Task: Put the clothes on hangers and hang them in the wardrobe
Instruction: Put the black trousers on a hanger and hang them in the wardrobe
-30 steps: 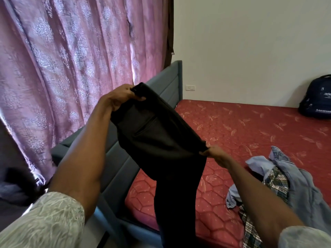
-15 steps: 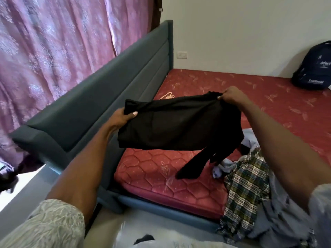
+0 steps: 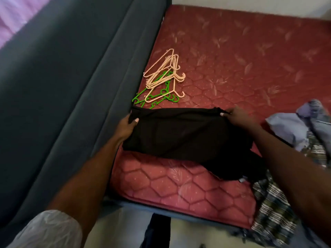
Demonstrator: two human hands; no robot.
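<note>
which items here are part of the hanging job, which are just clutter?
Job:
black garment, gripped by left hand and right hand
pile of pink and green hangers
clothes heap at right

Lying about:
red mattress
grey headboard
pink curtain

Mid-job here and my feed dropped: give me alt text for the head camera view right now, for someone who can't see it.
Both hands hold a folded black garment stretched over a red mattress, the left hand gripping one end and the right hand pinching the other. A pile of pink and green hangers lies just beyond, beside the grey headboard; more clothes are heaped at right.
</note>
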